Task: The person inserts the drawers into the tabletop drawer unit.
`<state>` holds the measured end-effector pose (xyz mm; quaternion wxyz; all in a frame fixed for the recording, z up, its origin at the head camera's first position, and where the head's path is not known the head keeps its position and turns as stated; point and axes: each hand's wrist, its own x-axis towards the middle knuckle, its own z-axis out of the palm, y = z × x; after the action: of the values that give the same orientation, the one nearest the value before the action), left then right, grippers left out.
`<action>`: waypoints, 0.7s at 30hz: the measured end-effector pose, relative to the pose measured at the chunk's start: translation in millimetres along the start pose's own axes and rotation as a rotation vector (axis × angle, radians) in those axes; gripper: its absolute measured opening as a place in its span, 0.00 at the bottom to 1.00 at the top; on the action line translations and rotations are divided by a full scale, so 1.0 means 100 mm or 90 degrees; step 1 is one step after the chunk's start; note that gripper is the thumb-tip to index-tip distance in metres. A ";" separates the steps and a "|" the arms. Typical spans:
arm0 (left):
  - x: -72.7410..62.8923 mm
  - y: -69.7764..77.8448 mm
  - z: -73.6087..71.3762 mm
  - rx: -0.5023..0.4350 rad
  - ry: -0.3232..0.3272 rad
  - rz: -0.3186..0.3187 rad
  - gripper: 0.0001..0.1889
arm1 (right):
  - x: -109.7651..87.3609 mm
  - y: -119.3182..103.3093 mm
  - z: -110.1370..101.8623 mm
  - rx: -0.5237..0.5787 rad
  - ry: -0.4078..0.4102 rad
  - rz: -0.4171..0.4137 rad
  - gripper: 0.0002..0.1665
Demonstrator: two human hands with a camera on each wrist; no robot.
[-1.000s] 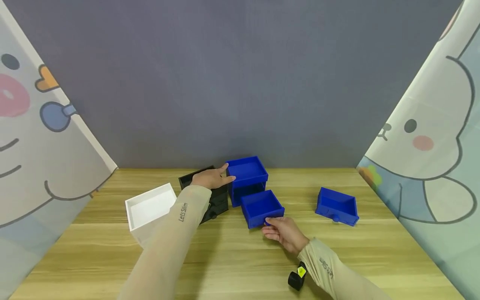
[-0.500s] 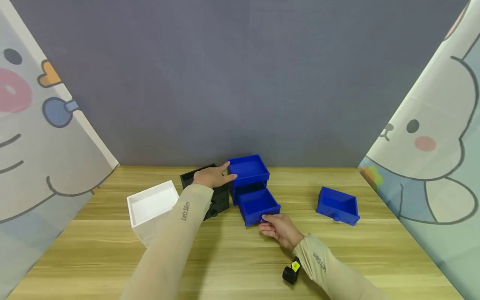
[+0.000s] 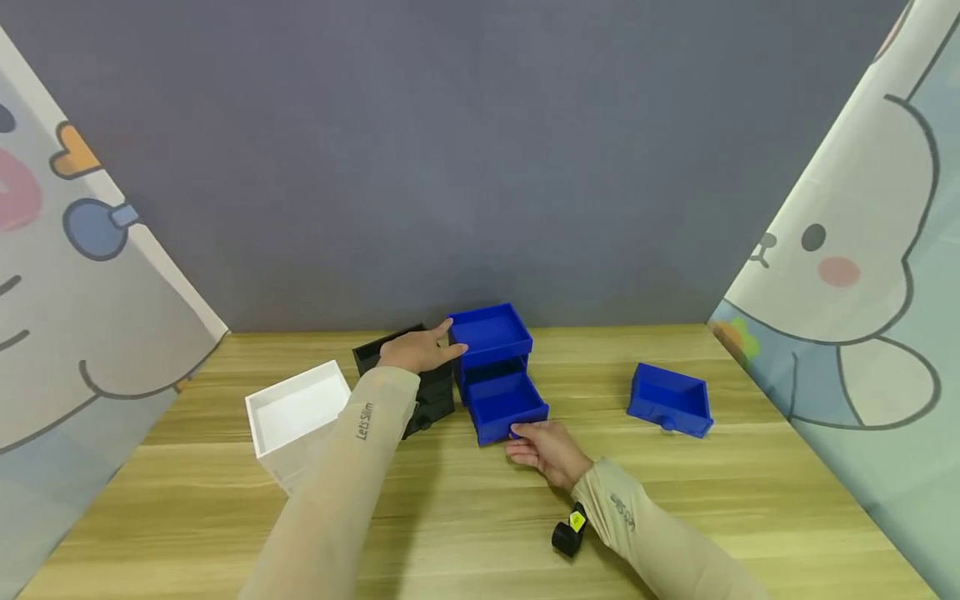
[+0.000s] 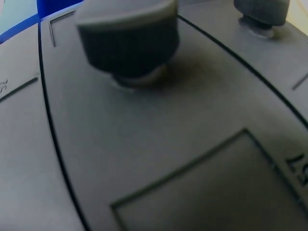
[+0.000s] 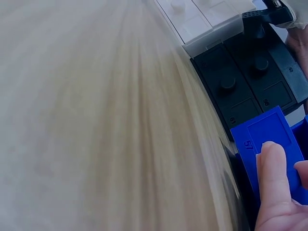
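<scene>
A blue cabinet with a shallow tray top stands near the back wall. My left hand rests against its left side, forefinger and thumb spread straight along the upper edge. Partway out of the cabinet's lower opening sits a blue drawer. My right hand pinches the round knob on that drawer's front. In the right wrist view, the drawer front carries an embossed number beside the fingers. Farther right on the table lies a second blue drawer, its knob facing me.
Beneath my left hand is a black cabinet, close beside the blue one. Its knobs fill the left wrist view. Left of it, a white cabinet is partly covered by my sleeve. A black wrist camera hangs under my right wrist.
My right hand has pushed the pinched blue drawer back and left, farther into the blue cabinet. My left hand keeps its place against the cabinet's side.
</scene>
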<state>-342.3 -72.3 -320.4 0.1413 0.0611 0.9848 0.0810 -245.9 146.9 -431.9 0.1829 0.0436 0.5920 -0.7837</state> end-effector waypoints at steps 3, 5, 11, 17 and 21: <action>0.00 -0.02 -0.01 -0.002 -0.003 0.002 0.40 | 0.01 -0.01 0.02 0.000 -0.005 0.002 0.05; 0.00 -0.02 -0.01 -0.005 -0.005 0.007 0.40 | 0.01 -0.02 0.03 0.000 -0.003 0.003 0.05; -0.01 -0.01 -0.03 -0.004 0.001 0.014 0.39 | 0.02 -0.02 0.05 0.018 0.008 0.003 0.06; -0.03 -0.01 -0.03 -0.019 -0.009 0.021 0.40 | 0.01 0.01 0.06 0.027 0.036 -0.001 0.05; -0.04 -0.02 -0.03 -0.023 -0.011 0.021 0.40 | 0.01 0.01 0.07 0.019 0.044 -0.003 0.05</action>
<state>-339.6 -75.4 -316.9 0.1498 0.0752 0.9807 0.1007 -245.2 139.3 -431.3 0.1598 0.0723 0.5864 -0.7908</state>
